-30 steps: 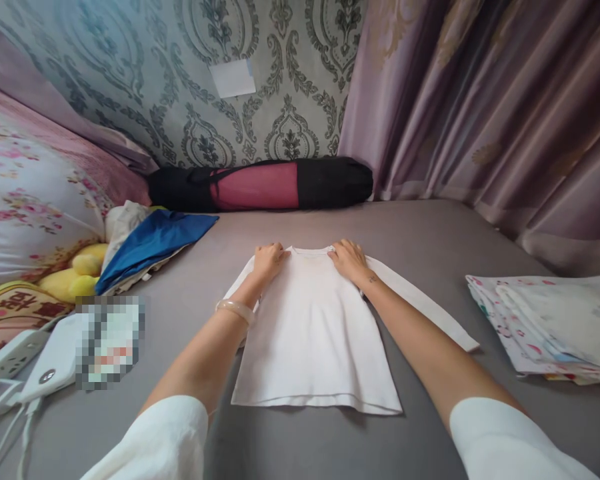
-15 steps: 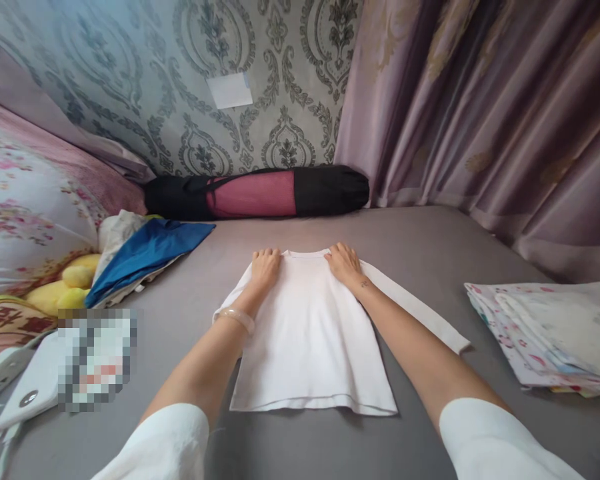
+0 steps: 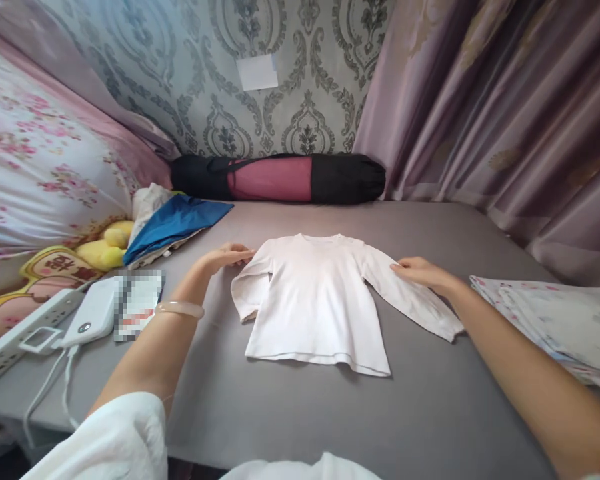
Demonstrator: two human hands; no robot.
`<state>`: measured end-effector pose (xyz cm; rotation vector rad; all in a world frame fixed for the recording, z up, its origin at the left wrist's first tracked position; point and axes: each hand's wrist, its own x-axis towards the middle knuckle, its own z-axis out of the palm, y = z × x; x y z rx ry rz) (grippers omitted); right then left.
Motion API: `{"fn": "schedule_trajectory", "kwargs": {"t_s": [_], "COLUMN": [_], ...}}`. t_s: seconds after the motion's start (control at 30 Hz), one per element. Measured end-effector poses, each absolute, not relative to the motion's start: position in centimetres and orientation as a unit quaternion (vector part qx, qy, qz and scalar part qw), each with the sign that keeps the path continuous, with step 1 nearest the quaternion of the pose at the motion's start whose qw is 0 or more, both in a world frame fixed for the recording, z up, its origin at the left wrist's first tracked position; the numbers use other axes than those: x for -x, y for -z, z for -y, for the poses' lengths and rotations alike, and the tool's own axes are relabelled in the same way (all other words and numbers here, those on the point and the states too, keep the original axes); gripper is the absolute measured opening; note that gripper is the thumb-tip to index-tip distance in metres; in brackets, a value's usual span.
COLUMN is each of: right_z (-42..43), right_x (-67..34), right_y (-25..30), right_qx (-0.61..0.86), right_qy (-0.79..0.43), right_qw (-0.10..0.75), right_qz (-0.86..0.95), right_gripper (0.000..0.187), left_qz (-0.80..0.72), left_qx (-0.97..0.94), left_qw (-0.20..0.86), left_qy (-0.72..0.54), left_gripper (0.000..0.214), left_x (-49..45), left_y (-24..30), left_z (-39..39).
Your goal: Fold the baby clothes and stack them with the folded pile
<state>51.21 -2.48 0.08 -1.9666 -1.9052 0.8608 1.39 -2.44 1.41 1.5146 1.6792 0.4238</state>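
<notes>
White cotton long-sleeve shirt (image 3: 315,300) lying flat in the middle of a grey mattress (image 3: 430,413), collar at the far side, hem toward the person. The sleeve on the left of the view bends at the elbow, with its cuff hanging down beside the body of the shirt, while the other sleeve runs out straight and slanted to the right.

Left hand (image 3: 225,257) is open and relaxed, fingers stretched out and not gripping anything. The fingertips (image 3: 245,253) are just beside the shirt's shoulder, though I can't tell if they're actually touching it. There's a pale bangle (image 3: 179,309) on that wrist. Right hand (image 3: 420,272) rests on the right sleeve, fingers lying loose on the fabric, no clench or pinch.

Over on the left there's a white power bank (image 3: 93,313) with a cable, a power strip (image 3: 30,327), a pixelated card (image 3: 137,303), a blue cloth (image 3: 173,227) and a yellow plush toy (image 3: 105,243). A stack of folded floral fabric (image 3: 545,327) sits just past the right cuff. At the far edge, a black and red bag (image 3: 275,179) lies against patterned wallpaper (image 3: 310,80), with a mauve curtain (image 3: 480,100) hanging to its right.
</notes>
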Motion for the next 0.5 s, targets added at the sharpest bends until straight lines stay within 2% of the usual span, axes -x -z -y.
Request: {"fn": "schedule_trajectory", "kwargs": {"t_s": [0.1,0.3,0.4,0.5], "right_z": [4.8,6.6,6.0,4.4], "right_x": [-53.2,-54.6,-54.8,-55.5], "right_y": [-0.9,-1.8,-2.2,-3.1], "right_qx": [0.673,0.633,0.613,0.638], "right_qy": [-0.364,-0.475,-0.500,-0.439], "right_qw": [0.097,0.081,0.070,0.054], "right_qz": [0.636,0.606,0.608,0.631], "right_gripper": [0.030,0.026,0.030,0.031], "left_qz": [-0.663,-0.686,-0.716,-0.764], "left_qx": [-0.606,-0.592,-0.591,-0.588], "left_qw": [0.420,0.405,0.352,0.248], "left_qy": [-0.131,-0.118,-0.119,-0.095], "left_gripper": [0.052,0.043,0.028,0.017], "left_x": [-0.4,-0.5,-1.2,-2.1], "left_y": [-2.2,-1.4,-1.0,-1.6], "left_z": [5.5,9.1,9.1,8.4]}}
